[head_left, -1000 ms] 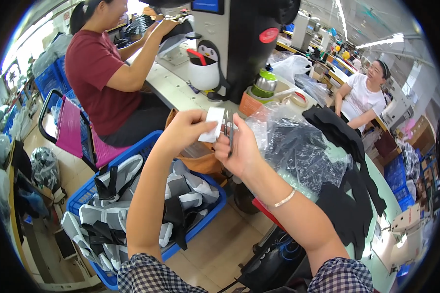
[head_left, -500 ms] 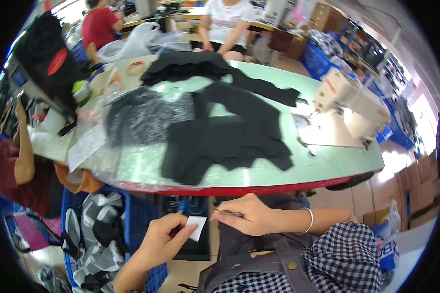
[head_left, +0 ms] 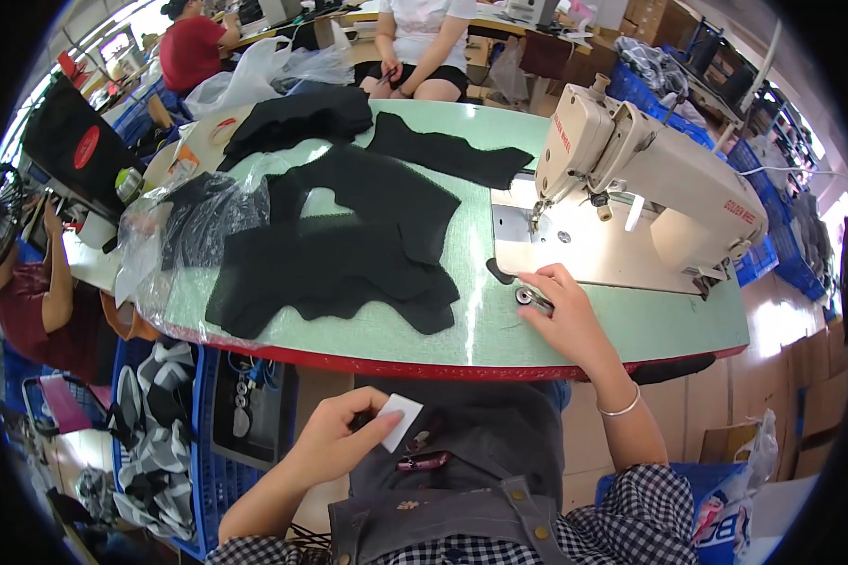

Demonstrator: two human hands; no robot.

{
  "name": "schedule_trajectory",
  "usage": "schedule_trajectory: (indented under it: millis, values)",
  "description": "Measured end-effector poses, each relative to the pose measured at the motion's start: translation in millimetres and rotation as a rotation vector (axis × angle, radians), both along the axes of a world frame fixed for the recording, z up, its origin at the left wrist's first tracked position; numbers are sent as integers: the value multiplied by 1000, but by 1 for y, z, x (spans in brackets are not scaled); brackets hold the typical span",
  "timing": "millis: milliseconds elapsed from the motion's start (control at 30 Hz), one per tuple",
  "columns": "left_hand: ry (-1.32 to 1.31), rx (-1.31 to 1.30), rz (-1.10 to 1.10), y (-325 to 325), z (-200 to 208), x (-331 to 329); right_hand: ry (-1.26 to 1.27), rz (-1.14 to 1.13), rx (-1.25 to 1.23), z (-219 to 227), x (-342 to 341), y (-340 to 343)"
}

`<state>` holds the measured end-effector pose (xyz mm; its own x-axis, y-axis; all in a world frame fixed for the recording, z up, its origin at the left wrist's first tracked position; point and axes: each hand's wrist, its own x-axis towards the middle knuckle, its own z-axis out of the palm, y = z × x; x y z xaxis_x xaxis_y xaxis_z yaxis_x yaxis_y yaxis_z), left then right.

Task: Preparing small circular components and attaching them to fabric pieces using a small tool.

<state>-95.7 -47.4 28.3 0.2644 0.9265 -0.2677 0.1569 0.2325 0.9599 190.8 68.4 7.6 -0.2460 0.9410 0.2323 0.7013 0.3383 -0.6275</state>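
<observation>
Pinched between the thumb and fingers of my left hand (head_left: 344,433) is a small white square (head_left: 400,421), like paper or a fabric label, held above my lap. My right hand (head_left: 570,315) is over the table's front right part, its fingers closed around a small shiny metal piece (head_left: 534,299) with a round end; its exact kind is unclear. Just beyond those fingertips stands the sewing machine (head_left: 664,179), its needle area over a pale metal bed. Left of the hand lie black cut fabric pieces (head_left: 334,268), one overlapping another.
A separate black strip (head_left: 448,155) and a clear plastic bag (head_left: 141,235) lie on the green table (head_left: 481,330). Below left, a blue basket (head_left: 201,443) holds grey and black fabric beside a dark tray (head_left: 254,414). A seated person (head_left: 424,47) faces me across the table.
My right hand has moved from above my lap, close to my left hand, up and right onto the table beside the machine. My left hand still holds the white square. The view has shifted.
</observation>
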Motion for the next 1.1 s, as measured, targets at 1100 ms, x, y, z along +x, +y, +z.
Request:
schedule_trajectory:
  millis: [1100]
  values:
    - [-147,190,-81,25,12,99,1674,357,-814,-14,5,-89]
